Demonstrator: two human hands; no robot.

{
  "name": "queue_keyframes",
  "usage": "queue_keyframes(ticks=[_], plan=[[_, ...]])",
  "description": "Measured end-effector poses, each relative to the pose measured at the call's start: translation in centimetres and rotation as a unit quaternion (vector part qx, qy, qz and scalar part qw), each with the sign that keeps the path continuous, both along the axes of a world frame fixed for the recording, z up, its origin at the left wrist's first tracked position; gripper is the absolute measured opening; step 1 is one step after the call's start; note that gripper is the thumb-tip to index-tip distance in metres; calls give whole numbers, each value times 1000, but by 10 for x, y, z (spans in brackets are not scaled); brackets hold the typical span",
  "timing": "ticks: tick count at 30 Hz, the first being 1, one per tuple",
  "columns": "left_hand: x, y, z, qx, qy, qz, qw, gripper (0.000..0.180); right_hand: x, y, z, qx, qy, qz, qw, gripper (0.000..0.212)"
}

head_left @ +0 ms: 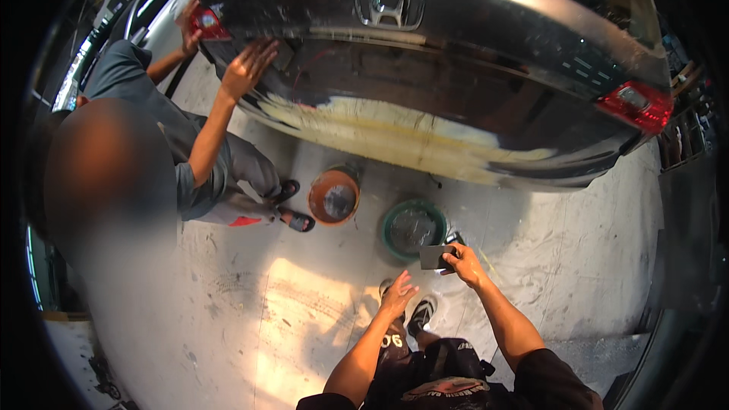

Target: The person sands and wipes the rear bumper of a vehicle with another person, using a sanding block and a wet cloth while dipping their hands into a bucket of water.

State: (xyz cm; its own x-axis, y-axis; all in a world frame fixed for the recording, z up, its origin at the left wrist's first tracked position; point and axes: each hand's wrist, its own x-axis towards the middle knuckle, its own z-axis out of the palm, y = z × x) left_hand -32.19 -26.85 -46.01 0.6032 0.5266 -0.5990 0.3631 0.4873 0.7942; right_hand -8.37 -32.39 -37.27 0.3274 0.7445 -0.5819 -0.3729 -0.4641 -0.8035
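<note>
My right hand (465, 264) pinches a dark grey rectangular piece of sandpaper (433, 257) between thumb and fingers, held out over the floor. To its left my left hand (399, 296) is empty, its fingers spread apart. Just beyond the sandpaper stands a green basin (414, 229) with liquid in it. Farther off is the back of a dark car, its bumper (380, 127) showing a broad pale yellowish patch along the lower part. Neither of my hands touches the car.
On the left a person (205, 144) leans at the car, one hand (249, 68) flat on its rear panel and the other by the left tail light (209, 23). An orange bucket (334, 196) stands between that person and the basin. The right tail light (638, 105) protrudes at far right.
</note>
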Motion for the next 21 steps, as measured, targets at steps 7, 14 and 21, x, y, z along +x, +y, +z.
queue_keyframes(ticks=[7, 14, 21], plan=[[-14, 56, 9, -417, -210, -64, 882, 42, -58, 15, -58, -42, 127, 91, 987, 16], [-45, 50, -179, -272, 78, 41, 958, 43, -58, 69, -217, -60, 20, 295, 953, 31], [26, 58, -240, -53, -59, 240, 967, 72, 12, 63, -558, -50, -451, 296, 841, 52]])
